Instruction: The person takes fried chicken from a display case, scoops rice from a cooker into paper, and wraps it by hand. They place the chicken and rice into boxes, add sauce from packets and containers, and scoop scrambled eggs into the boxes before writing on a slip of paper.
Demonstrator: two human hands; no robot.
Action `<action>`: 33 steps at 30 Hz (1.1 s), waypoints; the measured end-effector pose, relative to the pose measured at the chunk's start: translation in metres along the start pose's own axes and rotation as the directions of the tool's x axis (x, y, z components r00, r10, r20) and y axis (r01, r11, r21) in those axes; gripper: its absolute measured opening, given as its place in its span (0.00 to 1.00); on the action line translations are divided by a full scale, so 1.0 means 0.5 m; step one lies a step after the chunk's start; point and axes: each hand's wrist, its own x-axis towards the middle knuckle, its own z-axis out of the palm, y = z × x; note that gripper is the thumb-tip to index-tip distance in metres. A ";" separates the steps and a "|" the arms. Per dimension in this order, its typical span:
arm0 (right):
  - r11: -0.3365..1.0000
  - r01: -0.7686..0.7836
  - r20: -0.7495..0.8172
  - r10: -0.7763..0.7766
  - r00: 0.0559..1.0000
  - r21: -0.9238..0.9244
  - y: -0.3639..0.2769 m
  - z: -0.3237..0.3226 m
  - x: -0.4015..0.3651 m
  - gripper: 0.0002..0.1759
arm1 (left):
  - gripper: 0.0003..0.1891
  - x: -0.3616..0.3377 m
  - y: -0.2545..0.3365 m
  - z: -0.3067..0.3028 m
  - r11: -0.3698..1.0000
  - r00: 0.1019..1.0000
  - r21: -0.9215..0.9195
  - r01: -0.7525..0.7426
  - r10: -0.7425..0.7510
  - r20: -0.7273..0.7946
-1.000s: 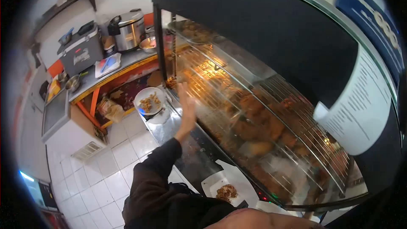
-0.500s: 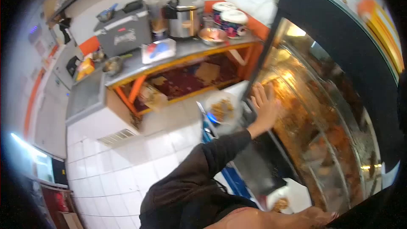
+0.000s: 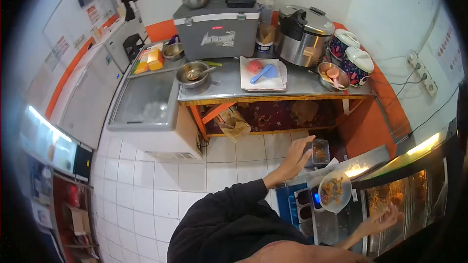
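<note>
My left hand point(image 3: 291, 159), at the end of a dark sleeve, hangs in the air with its fingers apart and nothing in it. Just right of it is a clear plastic tub point(image 3: 320, 151) with brown food inside. Lower down, a pale round bowl point(image 3: 323, 181) of browned crumbly food stands on the counter. My right hand point(image 3: 380, 220) has its fingers stretched out in front of the glass display case point(image 3: 437, 185), overlapping its lit trays of fried food. Beside the bowl sits a blue rack point(image 3: 292, 209) of dark containers.
Across the tiled floor point(image 3: 214, 195), a metal-topped table point(image 3: 219, 85) carries a grey cool box point(image 3: 217, 31), a large rice cooker point(image 3: 304, 36), metal bowls and a tray with a blue scoop point(image 3: 264, 74). A glass-topped chest freezer point(image 3: 146, 100) stands to its left.
The view has swung right and away from the display case. My left hand has left the front of its glass; my right hand now shows before the case with fingers spread.
</note>
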 end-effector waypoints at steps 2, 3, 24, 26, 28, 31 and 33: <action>0.992 -0.035 0.061 0.028 0.998 0.121 -0.057 0.066 0.017 0.10 | 0.19 0.051 -0.039 -0.043 1.000 0.995 0.017 0.010 -0.012 0.097; 0.976 -0.107 0.127 0.084 0.988 0.189 -0.085 0.104 0.021 0.09 | 0.18 0.075 -0.074 -0.063 0.998 0.989 0.065 -0.008 -0.002 0.148; 0.892 -0.438 0.961 0.206 0.183 -0.108 -0.742 1.257 -0.352 0.33 | 0.38 0.616 -0.755 -0.578 0.691 0.995 0.719 0.081 -0.092 -0.023; 0.866 -0.487 0.986 0.158 0.057 -0.111 -0.726 1.247 -0.359 0.31 | 0.40 0.623 -0.775 -0.555 0.692 0.986 0.721 0.015 -0.131 0.105; 0.868 -0.486 0.971 0.188 0.144 -0.096 -0.712 1.246 -0.368 0.25 | 0.41 0.648 -0.749 -0.565 0.666 0.982 0.738 0.112 -0.188 0.021; 0.828 -0.561 0.977 0.118 0.178 0.002 -0.703 1.252 -0.361 0.20 | 0.41 0.595 -0.743 -0.612 0.522 0.942 0.793 0.316 -0.072 -0.328; 0.825 -0.566 0.983 0.100 0.155 0.005 -0.704 1.250 -0.359 0.19 | 0.42 0.558 -0.715 -0.652 0.475 0.847 0.705 0.527 -0.222 -0.484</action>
